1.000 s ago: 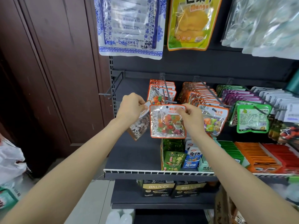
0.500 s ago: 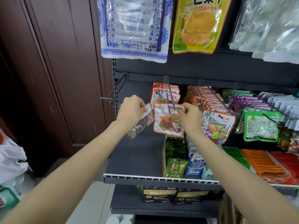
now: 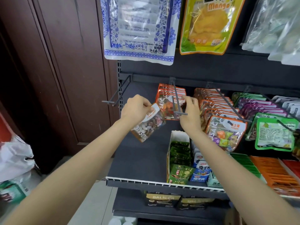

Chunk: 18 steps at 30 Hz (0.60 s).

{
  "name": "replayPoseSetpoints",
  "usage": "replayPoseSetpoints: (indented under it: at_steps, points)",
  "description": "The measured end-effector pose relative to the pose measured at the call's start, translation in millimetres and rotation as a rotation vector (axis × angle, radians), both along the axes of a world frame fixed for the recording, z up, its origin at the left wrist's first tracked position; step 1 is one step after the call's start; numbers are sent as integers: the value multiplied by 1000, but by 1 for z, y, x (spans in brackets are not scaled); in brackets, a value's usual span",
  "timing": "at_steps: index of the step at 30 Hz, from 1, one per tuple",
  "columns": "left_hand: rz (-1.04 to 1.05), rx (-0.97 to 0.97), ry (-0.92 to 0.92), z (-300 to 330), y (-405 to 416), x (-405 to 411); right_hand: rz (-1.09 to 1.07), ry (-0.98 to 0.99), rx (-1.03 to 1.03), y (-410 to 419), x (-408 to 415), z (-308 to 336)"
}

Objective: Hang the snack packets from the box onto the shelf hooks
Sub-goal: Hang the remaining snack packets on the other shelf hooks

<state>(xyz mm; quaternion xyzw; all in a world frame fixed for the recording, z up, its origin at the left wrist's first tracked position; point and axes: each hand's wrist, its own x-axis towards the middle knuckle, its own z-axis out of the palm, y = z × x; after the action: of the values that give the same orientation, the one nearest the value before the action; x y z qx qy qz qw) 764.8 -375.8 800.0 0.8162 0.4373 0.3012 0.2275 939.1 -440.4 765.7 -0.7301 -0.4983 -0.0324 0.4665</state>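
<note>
My left hand (image 3: 136, 107) grips the top of a stone-candy packet (image 3: 148, 124) that hangs tilted below it, left of the hooks. My right hand (image 3: 190, 111) pinches the top of an orange-edged candy packet (image 3: 168, 108) threaded on the grey shelf hook (image 3: 177, 101), behind the hook's front crossbar. More packets of the same kind hang further back on that hook. An empty hook (image 3: 116, 95) sticks out at the far left. The box is not in view.
Rows of packets (image 3: 224, 132) fill the hooks to the right. Below, a shelf (image 3: 138, 161) carries a carton of green packets (image 3: 178, 161) and orange trays. Large bags (image 3: 139, 30) hang overhead. A brown door (image 3: 56, 70) stands at left, with plastic bags (image 3: 14, 159) on the floor.
My right hand has pushed the orange-edged packet from the hook's tip back along the hook toward the others. My left hand has stayed beside it with the stone-candy packet.
</note>
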Motion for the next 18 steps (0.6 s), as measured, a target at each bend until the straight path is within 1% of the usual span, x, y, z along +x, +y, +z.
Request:
replayPoseSetpoints:
  at_steps: [1,2,4,5,7,9,12,15,18]
  points:
    - [-29,-5,4,0,0,-2,22,23,-31,-10,-3,-10]
    - [-70,-8,13,1,-2,-3,66,91,-74,-20,-8,-18]
    - [-148,-11,47,1,-8,-4,230,283,-177,-35,-21,-28]
    - [-175,-13,62,1,-11,-5,328,342,-203,-39,-28,-30]
    - [-196,-9,71,-2,-16,-9,459,380,-163,-39,-38,-29]
    - [-174,-8,45,-6,-18,-17,479,381,-107,-33,-47,-25]
    - [-116,-63,-39,-16,-15,-45,459,422,-74,-23,-62,-23]
    - [-5,-79,-138,-32,-8,-83,466,449,-4,-13,-85,-22]
    - [59,-88,-371,-41,-8,-113,495,506,71,-6,-110,-17]
